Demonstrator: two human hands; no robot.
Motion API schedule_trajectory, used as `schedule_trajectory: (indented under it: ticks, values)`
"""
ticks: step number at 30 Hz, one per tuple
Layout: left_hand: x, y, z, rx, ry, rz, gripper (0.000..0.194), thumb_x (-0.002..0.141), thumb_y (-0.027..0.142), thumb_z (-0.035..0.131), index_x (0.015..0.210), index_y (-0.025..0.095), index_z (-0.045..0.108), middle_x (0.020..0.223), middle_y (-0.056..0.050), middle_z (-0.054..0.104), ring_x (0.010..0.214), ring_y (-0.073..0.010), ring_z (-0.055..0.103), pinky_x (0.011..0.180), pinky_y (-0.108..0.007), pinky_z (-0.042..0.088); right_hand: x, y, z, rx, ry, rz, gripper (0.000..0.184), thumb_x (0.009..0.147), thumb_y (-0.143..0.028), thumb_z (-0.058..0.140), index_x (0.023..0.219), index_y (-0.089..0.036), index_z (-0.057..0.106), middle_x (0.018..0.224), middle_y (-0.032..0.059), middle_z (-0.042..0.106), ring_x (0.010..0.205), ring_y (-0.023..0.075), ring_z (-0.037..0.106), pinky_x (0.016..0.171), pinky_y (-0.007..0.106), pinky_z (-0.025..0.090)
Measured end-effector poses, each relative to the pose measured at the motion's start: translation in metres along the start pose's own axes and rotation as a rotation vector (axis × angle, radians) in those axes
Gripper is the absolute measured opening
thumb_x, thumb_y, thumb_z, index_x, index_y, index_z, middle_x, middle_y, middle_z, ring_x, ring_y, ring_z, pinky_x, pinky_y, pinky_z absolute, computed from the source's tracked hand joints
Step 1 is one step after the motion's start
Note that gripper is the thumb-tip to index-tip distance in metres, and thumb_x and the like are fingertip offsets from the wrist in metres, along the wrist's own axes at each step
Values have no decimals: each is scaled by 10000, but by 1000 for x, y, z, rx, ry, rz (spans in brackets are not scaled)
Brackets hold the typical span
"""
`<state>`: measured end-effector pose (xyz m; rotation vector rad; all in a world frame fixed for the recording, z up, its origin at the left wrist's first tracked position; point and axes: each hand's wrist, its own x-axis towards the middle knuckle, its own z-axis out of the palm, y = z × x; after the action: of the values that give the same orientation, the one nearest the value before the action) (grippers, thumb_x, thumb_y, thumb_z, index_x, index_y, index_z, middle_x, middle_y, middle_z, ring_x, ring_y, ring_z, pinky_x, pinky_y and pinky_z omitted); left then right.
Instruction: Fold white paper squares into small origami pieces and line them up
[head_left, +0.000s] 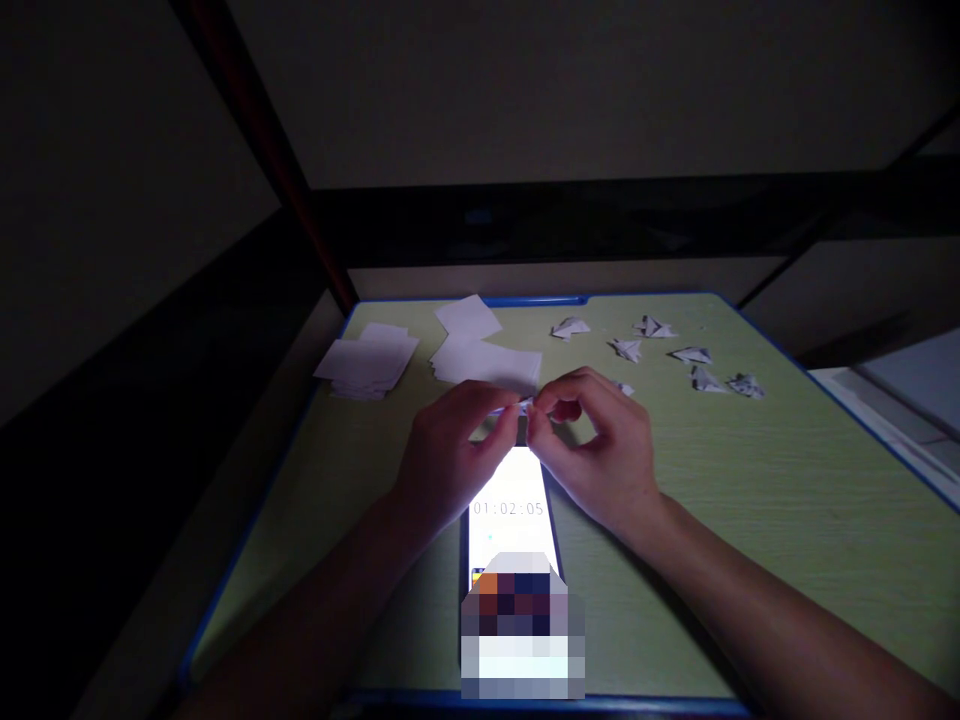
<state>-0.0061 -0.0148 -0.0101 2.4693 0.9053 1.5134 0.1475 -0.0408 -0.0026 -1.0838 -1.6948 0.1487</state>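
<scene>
Both hands meet above the middle of a green table point(787, 500) with a blue rim. My left hand point(450, 450) and my right hand point(592, 450) pinch a small folded piece of white paper point(517, 407) between their fingertips. Directly under the hands lies a lit phone point(510, 510) showing a timer. Behind the hands rests a stack of white paper sheets point(487, 360).
A second pile of white sheets point(367, 362) lies at the far left of the table. Several small folded paper figures point(652, 327) are scattered at the far right. The room around is dark, with a red-brown post point(262, 150) behind the table's left corner.
</scene>
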Motion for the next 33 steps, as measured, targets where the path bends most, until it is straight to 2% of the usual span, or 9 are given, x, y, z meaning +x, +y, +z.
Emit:
schedule_trajectory:
  ticks: [4,14,20,24,28,30,33]
  values:
    - [-2,-1,1,16,-3,44,63,830,107,593,859,160,611,800,-20,691,742,-106,643,703,-234,530,0,0,0,-20,5,-12,70,718,-119,609,698,-177,576,643,-5,566,583,120,508,553,269,405]
    - [-4,1,2,72,-39,18,61,834,118,571,837,175,591,776,-6,685,709,-115,639,677,-252,525,-1,-3,-2,-50,-31,63,85,714,-135,576,688,-211,548,629,-14,550,578,131,501,557,282,403]
    - [-4,2,2,98,-56,58,51,821,128,581,820,179,585,747,3,683,682,-112,630,663,-251,505,1,-5,-2,-39,-22,91,101,692,-115,588,669,-203,544,622,-15,535,577,126,490,556,279,393]
    - [-4,6,0,22,-120,-45,163,772,153,619,927,181,575,836,-12,700,723,-128,652,670,-253,518,0,-5,-2,-16,-5,133,100,688,-105,582,676,-200,554,632,-15,554,577,125,491,551,277,390]
    - [-5,7,1,-96,-164,-162,293,757,151,623,1038,179,545,902,-29,699,792,-139,672,700,-243,537,-1,-3,0,86,20,248,88,714,-117,580,682,-196,560,631,-17,571,563,118,488,532,269,390]
    - [-5,6,2,-115,-153,-208,274,768,128,603,1030,185,549,886,-23,695,768,-129,670,668,-221,539,-1,-2,0,140,-4,293,67,729,-137,593,696,-190,567,640,-13,581,560,115,494,524,265,396]
    - [-4,2,5,-115,-77,-284,248,763,98,594,993,183,562,875,-18,687,744,-118,662,634,-198,537,0,-1,-1,170,-67,334,49,733,-178,623,713,-177,578,638,-12,582,546,110,494,502,257,393]
